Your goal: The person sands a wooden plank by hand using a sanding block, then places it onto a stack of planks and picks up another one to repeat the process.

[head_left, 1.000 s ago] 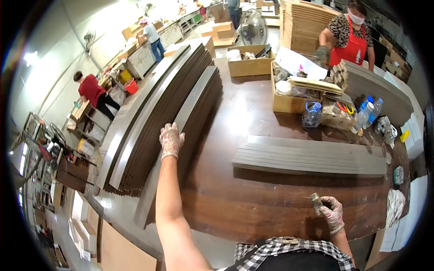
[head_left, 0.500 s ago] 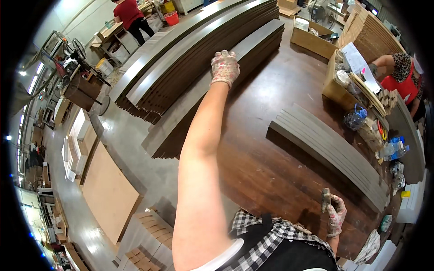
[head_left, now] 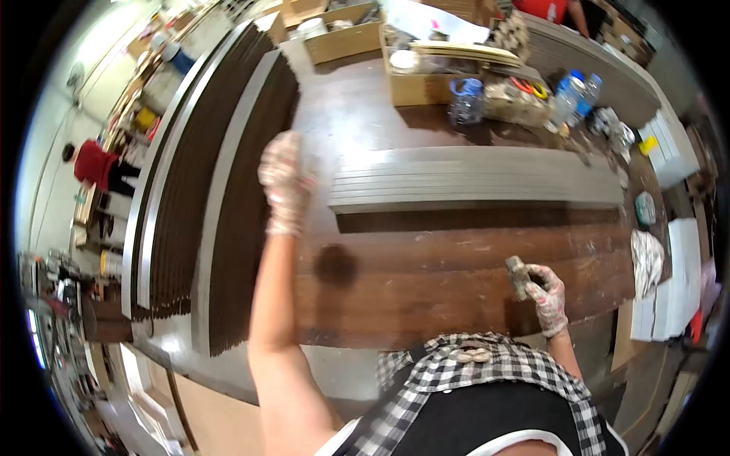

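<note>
My left hand (head_left: 283,186), in a spotted white glove, is raised over the brown table (head_left: 411,285), just right of the tall stack of long grey-topped strips (head_left: 228,159). Motion blurs its fingers, so I cannot make out whether it holds anything. Low on the right, my right hand (head_left: 549,300), in a similar glove, grips a small grey block (head_left: 519,278) upright between thumb and fingers. Between the two hands and farther back, a row of grey strips (head_left: 471,178) lies side by side across the table.
Behind the strips stand an open cardboard box (head_left: 420,90), a blue-capped jug (head_left: 466,102) and clear bottles (head_left: 566,99). A white cloth (head_left: 646,262) hangs at the right edge near white panels (head_left: 669,304). Other people work beyond, one in a red top (head_left: 95,163).
My view has swung to the right. My left hand has left the top of the strip stack and is now over the table. My right hand still holds the grey block.
</note>
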A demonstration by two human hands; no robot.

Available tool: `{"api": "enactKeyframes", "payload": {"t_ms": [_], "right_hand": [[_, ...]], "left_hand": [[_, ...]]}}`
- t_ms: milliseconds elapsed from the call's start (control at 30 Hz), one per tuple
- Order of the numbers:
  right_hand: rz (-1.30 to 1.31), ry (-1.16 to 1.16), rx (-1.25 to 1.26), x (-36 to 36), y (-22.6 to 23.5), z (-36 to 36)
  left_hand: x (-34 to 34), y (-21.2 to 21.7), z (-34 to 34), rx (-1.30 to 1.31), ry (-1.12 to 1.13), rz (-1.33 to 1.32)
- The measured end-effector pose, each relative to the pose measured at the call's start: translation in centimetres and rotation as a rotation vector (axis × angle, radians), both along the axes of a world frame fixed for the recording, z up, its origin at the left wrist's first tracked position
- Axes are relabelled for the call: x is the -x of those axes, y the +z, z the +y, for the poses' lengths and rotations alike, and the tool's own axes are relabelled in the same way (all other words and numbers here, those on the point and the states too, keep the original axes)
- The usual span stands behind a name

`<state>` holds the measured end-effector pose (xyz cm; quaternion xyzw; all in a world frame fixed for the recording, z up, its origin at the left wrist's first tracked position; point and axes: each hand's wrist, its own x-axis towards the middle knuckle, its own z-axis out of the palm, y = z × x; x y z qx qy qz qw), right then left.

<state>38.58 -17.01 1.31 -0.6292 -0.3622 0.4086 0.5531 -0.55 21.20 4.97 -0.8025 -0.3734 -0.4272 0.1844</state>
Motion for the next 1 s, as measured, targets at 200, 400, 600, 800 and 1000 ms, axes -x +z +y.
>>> {"api": "enactKeyframes", "payload": {"t_ms": [200,400,600,800,1000], "right_hand": [[-0.022,0.069,-0.034,-1.2,1.4,1.3],[0.168,-0.014,-0.054,-3.5,-0.5,-0.3],[0.26,-0.058,-0.096,-6.0,-1.3,-1.8],[0.302,-0.059,-0.061,-7.0,-1.5,-2.4],[0.323,-0.037,-0.097,-8.1,-1.4,-2.2]], "left_hand": [[-17.5,-7.8,-15.7,0.474,-0.335,0.328],[-18.2,-7.3,-16.5,0.559,-0.237,0.319],[-21.8,-7.4,-18.2,0.529,-0.447,0.24],[-27.5,-8.3,-17.2,0.781,-0.194,0.468],[-23.7,-8.5,-24.9,0.855,-0.318,0.378]]}}
